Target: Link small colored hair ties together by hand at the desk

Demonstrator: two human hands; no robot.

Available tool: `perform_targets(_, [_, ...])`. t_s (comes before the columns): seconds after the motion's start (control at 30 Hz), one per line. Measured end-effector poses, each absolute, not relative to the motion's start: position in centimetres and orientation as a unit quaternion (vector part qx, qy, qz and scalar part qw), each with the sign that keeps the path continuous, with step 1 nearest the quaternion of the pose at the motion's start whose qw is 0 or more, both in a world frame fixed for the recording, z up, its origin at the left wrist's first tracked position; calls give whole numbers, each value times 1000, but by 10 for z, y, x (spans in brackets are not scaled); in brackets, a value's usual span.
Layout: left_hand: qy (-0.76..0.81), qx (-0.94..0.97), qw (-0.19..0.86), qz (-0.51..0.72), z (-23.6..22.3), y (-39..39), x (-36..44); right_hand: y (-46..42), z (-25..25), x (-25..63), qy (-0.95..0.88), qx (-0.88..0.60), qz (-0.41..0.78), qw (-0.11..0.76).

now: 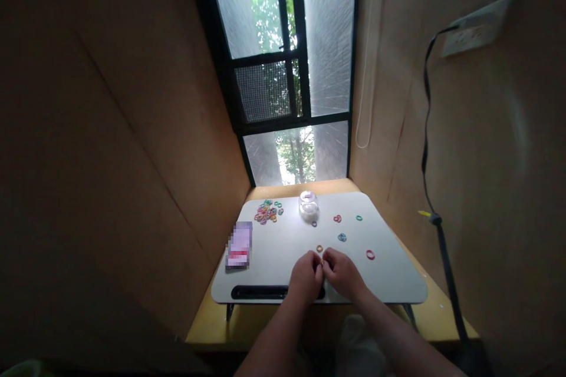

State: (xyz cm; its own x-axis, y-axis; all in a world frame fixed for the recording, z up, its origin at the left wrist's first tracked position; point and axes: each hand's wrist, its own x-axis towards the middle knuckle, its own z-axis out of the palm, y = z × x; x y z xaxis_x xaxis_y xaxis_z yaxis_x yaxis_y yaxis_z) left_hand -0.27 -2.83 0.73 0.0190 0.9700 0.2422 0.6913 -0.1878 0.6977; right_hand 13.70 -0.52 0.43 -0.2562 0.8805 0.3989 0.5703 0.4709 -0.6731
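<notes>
My left hand (306, 275) and my right hand (341, 273) meet over the front middle of the white lap table (283, 259). Both are closed, fingertips pinched together on a tiny yellowish band (322, 262), mostly hidden by the fingers. Just beyond them lies an orange-yellow band (319, 248), looking like a small hair tie. Farther right are a blue-grey cluster of bands (342, 237), a pink band (370, 254), a red cluster (337, 219) and a green band (359, 218). A purple band (314, 224) rests by a clear jar (308, 207).
A mixed pile of coloured bands (266, 212) occupies the back left. At the left edge lies a blurred-out purple rectangular item (239, 245). A black slot (260, 292) runs along the front edge. Walls flank both sides; a black cable (426, 129) hangs at right.
</notes>
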Motion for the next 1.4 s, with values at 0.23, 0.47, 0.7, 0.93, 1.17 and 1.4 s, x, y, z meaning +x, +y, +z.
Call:
perform_targets(0.23, [593,698,186,355,6,-34,-4,-6,5,136,-768,-474,203,381])
perform_targets(0.47, [594,695,190,358,7,-35,-3,-6,4,137,-766,-473,208,382])
perform_targets(0.7, [599,695,184,352,7,-36,-2,-6,2,137,-765,-474,211,381])
perform_targets(0.93, [599,699,181,346,7,-37,-3,-6,3,137,-768,-477,206,375])
perform_targets(1.17, [597,702,177,347,9,-40,-2,-7,1,138,-770,-475,201,375])
perform_targets(1.4, [590,705,177,350,9,-39,-4,-7,-1,138,-769,-474,210,375])
